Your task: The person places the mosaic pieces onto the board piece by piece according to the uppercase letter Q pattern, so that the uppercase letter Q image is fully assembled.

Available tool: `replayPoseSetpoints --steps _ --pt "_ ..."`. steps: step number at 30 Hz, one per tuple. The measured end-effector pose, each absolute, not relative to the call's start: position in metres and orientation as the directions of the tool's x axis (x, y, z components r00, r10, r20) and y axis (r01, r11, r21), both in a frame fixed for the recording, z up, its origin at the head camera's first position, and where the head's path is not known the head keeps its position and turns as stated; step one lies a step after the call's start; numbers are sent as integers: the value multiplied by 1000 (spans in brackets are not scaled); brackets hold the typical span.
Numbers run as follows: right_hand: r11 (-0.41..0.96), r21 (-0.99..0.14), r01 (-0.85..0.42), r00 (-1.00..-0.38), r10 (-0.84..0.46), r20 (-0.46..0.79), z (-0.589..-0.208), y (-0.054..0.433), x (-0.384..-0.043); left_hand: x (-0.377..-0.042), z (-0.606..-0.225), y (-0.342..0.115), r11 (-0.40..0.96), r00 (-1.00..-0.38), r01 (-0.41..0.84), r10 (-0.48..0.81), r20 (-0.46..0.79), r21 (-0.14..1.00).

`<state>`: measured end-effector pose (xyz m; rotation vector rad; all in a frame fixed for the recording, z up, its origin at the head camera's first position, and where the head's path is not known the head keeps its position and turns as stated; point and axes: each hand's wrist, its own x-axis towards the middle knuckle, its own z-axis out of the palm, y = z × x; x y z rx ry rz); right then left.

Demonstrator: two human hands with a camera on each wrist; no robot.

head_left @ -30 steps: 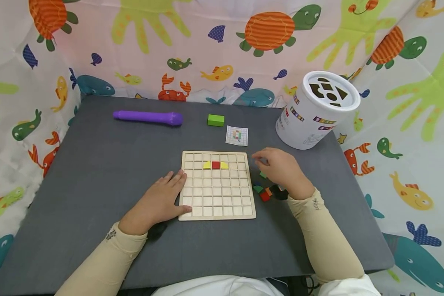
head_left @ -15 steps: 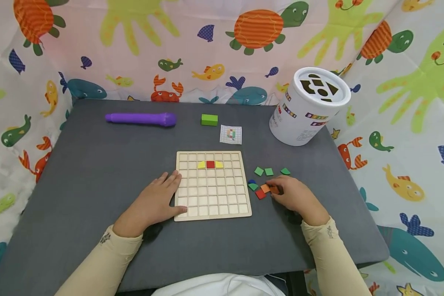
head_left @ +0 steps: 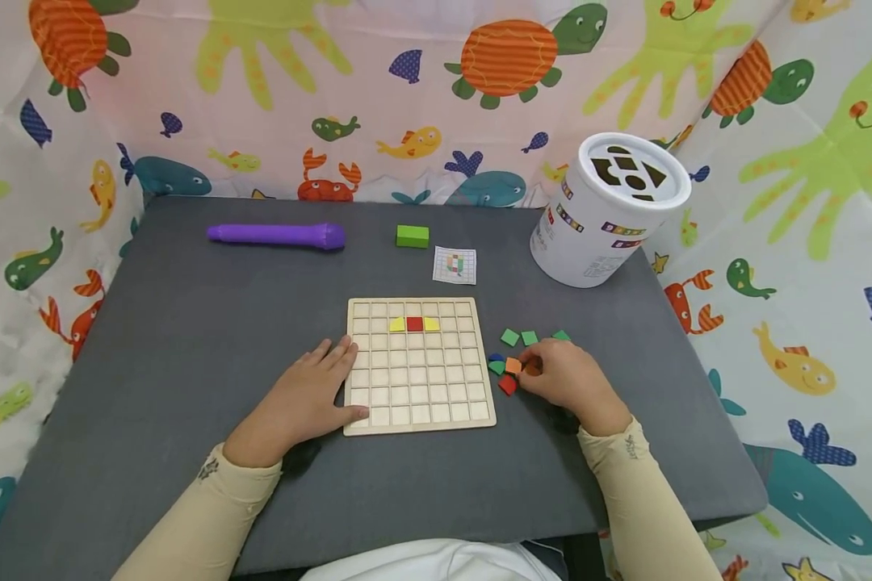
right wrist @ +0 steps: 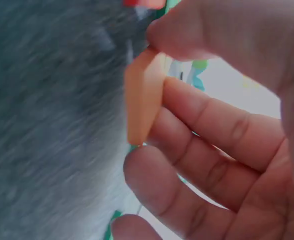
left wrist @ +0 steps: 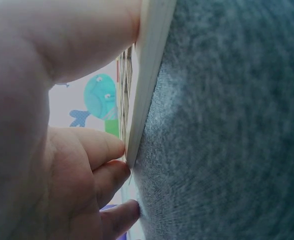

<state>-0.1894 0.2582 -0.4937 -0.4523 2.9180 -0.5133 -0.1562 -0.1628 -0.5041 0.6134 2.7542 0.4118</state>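
A square wooden grid board (head_left: pixel 419 395) lies in front of me, with a red square tile (head_left: pixel 414 323) between two yellow tiles (head_left: pixel 396 324) in its second row. My left hand (head_left: pixel 299 403) rests at the board's left edge, fingers fairly straight, thumb on the lower left corner. Right of the board, my right hand (head_left: pixel 570 379) pinches an orange tile (right wrist: pixel 144 97) between thumb and fingers, low over the table. Beside its fingertips lie another orange tile (head_left: pixel 513 365), a red tile (head_left: pixel 507 384), a green tile (head_left: pixel 496 367) and a partly seen blue tile (head_left: pixel 496 357).
Loose green tiles (head_left: pixel 509 337) lie beyond the right hand. Behind the board are a small pattern card (head_left: pixel 454 265), a green block (head_left: pixel 412 236) and a purple stick (head_left: pixel 276 235). A white tub (head_left: pixel 596 226) with a shape-cut lid stands back right.
The right hand has come back toward the person from over the green tiles and taken hold of an orange tile. The other orange tile has shifted slightly left. The left hand stays on the board.
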Motion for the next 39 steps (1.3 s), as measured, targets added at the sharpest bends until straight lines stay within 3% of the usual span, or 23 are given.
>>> replayPoseSetpoints --steps 8,15,25,35,39 --pt "846 -292 -447 -891 -451 56 -476 209 -196 -155 -499 -169 866 -867 368 452 -212 338" --pt "788 -205 -580 -811 -582 60 -478 139 -217 -153 -505 -173 864 -868 367 451 -208 343" --pt "814 -117 -569 -820 -573 0 -485 84 -239 -155 -506 -172 865 -867 381 456 -199 327" --pt "747 -160 -645 -758 -652 12 -485 76 -241 -157 -499 -170 865 -863 397 465 -197 308" --pt "724 -231 -650 -742 -671 -17 -486 71 -238 -154 -497 -171 864 -863 387 462 -202 323"
